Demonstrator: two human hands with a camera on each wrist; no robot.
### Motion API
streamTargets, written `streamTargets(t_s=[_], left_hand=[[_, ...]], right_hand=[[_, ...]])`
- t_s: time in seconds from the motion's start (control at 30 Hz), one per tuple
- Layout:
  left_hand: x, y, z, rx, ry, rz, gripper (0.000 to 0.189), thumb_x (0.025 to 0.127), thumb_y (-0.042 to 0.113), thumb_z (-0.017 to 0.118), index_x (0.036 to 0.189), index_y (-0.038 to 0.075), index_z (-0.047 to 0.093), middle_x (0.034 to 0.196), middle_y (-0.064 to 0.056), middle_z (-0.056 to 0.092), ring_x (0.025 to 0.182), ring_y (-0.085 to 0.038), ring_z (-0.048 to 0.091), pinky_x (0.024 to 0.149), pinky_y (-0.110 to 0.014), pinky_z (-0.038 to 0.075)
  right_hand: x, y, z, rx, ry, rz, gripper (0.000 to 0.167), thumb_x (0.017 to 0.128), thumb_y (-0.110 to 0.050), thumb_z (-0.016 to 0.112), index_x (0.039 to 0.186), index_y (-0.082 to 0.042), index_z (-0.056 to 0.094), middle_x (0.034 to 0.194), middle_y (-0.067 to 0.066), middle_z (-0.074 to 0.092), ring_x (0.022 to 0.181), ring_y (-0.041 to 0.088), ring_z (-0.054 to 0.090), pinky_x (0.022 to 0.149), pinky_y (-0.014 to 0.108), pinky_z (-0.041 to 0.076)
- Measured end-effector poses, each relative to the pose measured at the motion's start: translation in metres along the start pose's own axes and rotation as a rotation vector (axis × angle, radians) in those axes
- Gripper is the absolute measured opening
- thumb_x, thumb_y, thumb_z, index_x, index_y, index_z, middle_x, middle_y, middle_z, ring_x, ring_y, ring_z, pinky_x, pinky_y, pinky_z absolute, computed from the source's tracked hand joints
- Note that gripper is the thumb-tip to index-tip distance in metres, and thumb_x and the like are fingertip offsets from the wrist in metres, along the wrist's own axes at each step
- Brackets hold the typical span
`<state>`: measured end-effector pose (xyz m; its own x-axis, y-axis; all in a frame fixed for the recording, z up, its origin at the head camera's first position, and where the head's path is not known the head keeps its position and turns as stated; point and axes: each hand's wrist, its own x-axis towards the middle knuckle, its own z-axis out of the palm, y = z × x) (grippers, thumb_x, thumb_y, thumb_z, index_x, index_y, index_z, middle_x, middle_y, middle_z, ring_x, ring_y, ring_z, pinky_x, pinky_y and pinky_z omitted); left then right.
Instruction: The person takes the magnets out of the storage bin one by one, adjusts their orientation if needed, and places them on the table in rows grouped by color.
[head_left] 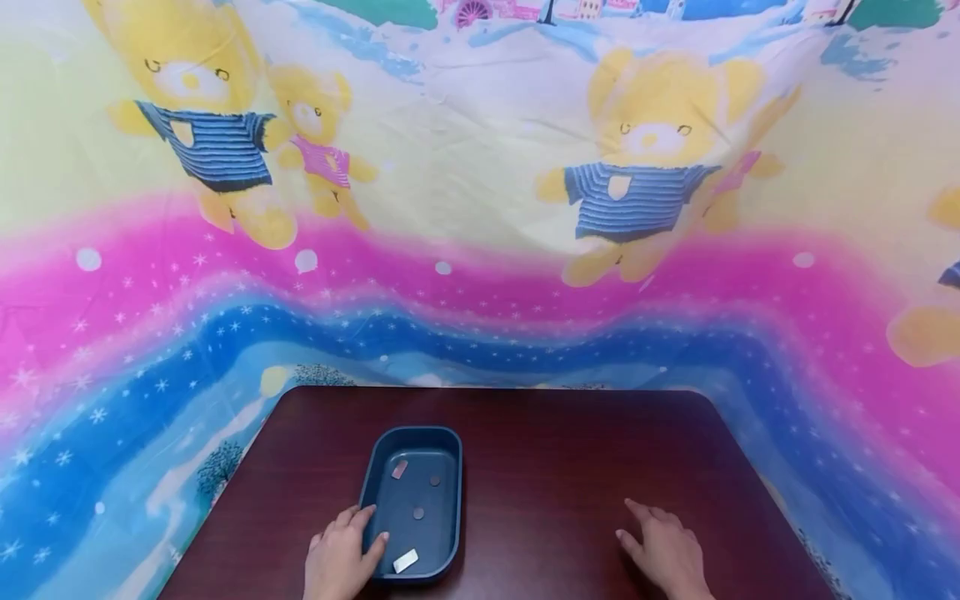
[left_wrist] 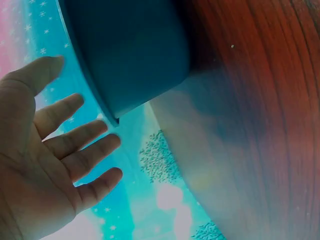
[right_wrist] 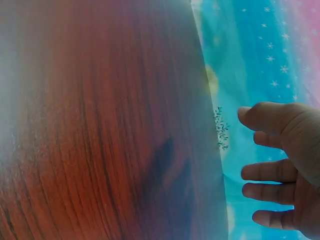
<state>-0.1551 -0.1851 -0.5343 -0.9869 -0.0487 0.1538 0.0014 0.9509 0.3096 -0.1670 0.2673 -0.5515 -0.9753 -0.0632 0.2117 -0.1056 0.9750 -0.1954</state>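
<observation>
A dark blue rectangular tray [head_left: 459,500] with rounded corners stands on the table, left of centre. Inside it lie a pinkish rectangular piece [head_left: 400,470], two small round discs [head_left: 418,513] and a shiny silver rectangular piece [head_left: 406,561]. My left hand [head_left: 339,552] is at the tray's near left side, its thumb and index finger reaching over the rim in the head view. The left wrist view shows its fingers spread beside the tray wall [left_wrist: 125,50]; contact is unclear. My right hand [head_left: 667,546] hovers over the table's right side, fingers extended and holding nothing.
The dark red-brown wooden table [head_left: 555,467] has rounded far corners. Behind and beside it hangs a printed cloth [head_left: 465,208] with teddy bears, snowflakes and pink and blue bands. A shadow of the right hand falls on the tabletop [right_wrist: 100,125].
</observation>
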Motion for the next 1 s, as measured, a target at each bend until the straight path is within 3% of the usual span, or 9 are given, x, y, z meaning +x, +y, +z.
streamTargets(t_s=[0.2, 0.37, 0.53, 0.57, 0.77, 0.8, 1.0], left_hand=[[-0.004, 0.0, -0.007, -0.008, -0.029, -0.011, 0.042, 0.074, 0.032, 0.075, 0.108, 0.007, 0.068, 0.104, -0.016, 0.061, 0.091, -0.036, 0.059, 0.071, -0.056, 0.044], [-0.008, 0.001, -0.015, -0.089, -0.053, -0.06, 0.054, 0.072, 0.041, 0.075, 0.113, 0.007, 0.066, 0.108, -0.019, 0.06, 0.095, -0.038, 0.058, 0.071, -0.058, 0.044], [-0.01, 0.0, -0.02, -0.227, -0.069, -0.085, 0.072, 0.068, 0.054, 0.075, 0.121, 0.006, 0.061, 0.117, -0.024, 0.055, 0.103, -0.041, 0.054, 0.078, -0.056, 0.044], [-0.011, -0.001, -0.02, -0.247, -0.075, -0.079, 0.075, 0.068, 0.055, 0.075, 0.122, 0.006, 0.06, 0.119, -0.024, 0.054, 0.105, -0.041, 0.053, 0.08, -0.056, 0.044], [-0.021, -0.013, -0.006, -0.364, -0.099, -0.044, 0.08, 0.067, 0.048, 0.079, 0.13, 0.005, 0.053, 0.128, -0.027, 0.047, 0.114, -0.043, 0.047, 0.085, -0.055, 0.042], [-0.023, -0.015, -0.004, -0.378, -0.099, -0.044, 0.081, 0.067, 0.046, 0.08, 0.131, 0.005, 0.052, 0.129, -0.028, 0.045, 0.114, -0.044, 0.046, 0.085, -0.055, 0.042], [-0.028, -0.021, 0.008, -0.44, -0.106, -0.08, 0.088, 0.067, 0.043, 0.08, 0.136, 0.002, 0.044, 0.131, -0.034, 0.04, 0.115, -0.049, 0.043, 0.084, -0.057, 0.041]], right_hand=[[0.001, -0.004, -0.004, 0.034, -0.063, 0.014, 0.051, 0.077, -0.034, 0.074, 0.119, -0.006, 0.063, 0.103, 0.021, 0.062, 0.082, 0.037, 0.058, 0.052, 0.045, 0.045], [0.004, -0.02, -0.02, 0.194, -0.12, 0.064, 0.055, 0.078, -0.042, 0.072, 0.121, -0.009, 0.063, 0.108, 0.018, 0.063, 0.074, 0.027, 0.059, 0.048, 0.037, 0.043], [0.015, -0.04, -0.032, 0.346, -0.085, 0.05, 0.055, 0.079, -0.042, 0.071, 0.123, -0.01, 0.062, 0.115, 0.016, 0.061, 0.089, 0.031, 0.06, 0.068, 0.048, 0.048], [0.017, -0.043, -0.032, 0.377, -0.09, 0.055, 0.055, 0.079, -0.041, 0.072, 0.124, -0.01, 0.061, 0.117, 0.016, 0.06, 0.085, 0.03, 0.061, 0.071, 0.049, 0.048], [0.025, -0.06, -0.016, 0.584, -0.077, 0.067, 0.06, 0.075, -0.04, 0.076, 0.126, -0.013, 0.059, 0.116, 0.012, 0.062, 0.1, 0.029, 0.058, 0.084, 0.051, 0.043], [0.026, -0.064, -0.012, 0.615, -0.067, 0.057, 0.06, 0.075, -0.04, 0.076, 0.126, -0.013, 0.059, 0.114, 0.011, 0.062, 0.106, 0.03, 0.056, 0.085, 0.051, 0.043], [0.03, -0.082, 0.006, 0.786, -0.036, 0.018, 0.058, 0.074, -0.029, 0.079, 0.125, -0.012, 0.059, 0.114, 0.012, 0.063, 0.105, 0.029, 0.057, 0.086, 0.049, 0.044]])
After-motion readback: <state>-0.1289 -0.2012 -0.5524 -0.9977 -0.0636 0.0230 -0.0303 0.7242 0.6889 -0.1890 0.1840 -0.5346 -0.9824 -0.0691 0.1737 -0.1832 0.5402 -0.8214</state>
